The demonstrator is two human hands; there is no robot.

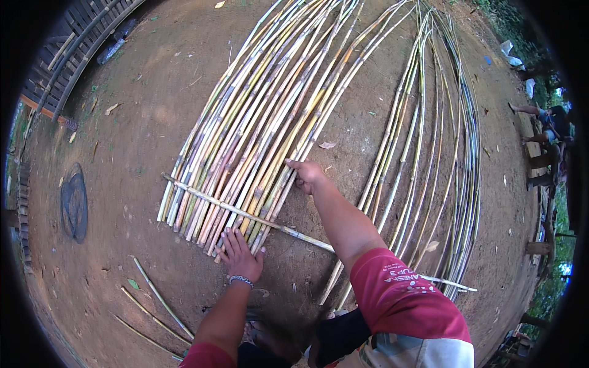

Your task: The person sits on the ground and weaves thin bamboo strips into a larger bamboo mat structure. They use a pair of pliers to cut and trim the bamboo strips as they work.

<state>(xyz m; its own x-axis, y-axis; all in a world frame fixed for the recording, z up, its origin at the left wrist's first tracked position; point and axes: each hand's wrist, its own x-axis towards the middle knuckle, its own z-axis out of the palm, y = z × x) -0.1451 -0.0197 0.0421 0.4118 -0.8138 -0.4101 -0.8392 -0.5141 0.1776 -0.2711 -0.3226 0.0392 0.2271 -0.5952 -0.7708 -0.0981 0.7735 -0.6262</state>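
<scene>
Many long split bamboo strips (264, 122) lie side by side on the bare earth, packed into a mat on the left. A second, looser bundle of strips (423, 153) lies to the right. One cross strip (245, 214) runs over the near ends of the mat. My left hand (239, 254) presses flat, fingers spread, on the near ends of the packed strips. My right hand (307, 175) reaches forward and rests against the right edge of the mat, fingers on the outermost strip. A bracelet sits on my left wrist.
Loose thin strips (153, 300) lie on the ground at lower left. A dark round mesh object (73, 202) lies at left. A slatted wooden structure (80, 49) stands at upper left. Another person (546, 122) sits at the right edge by wooden posts.
</scene>
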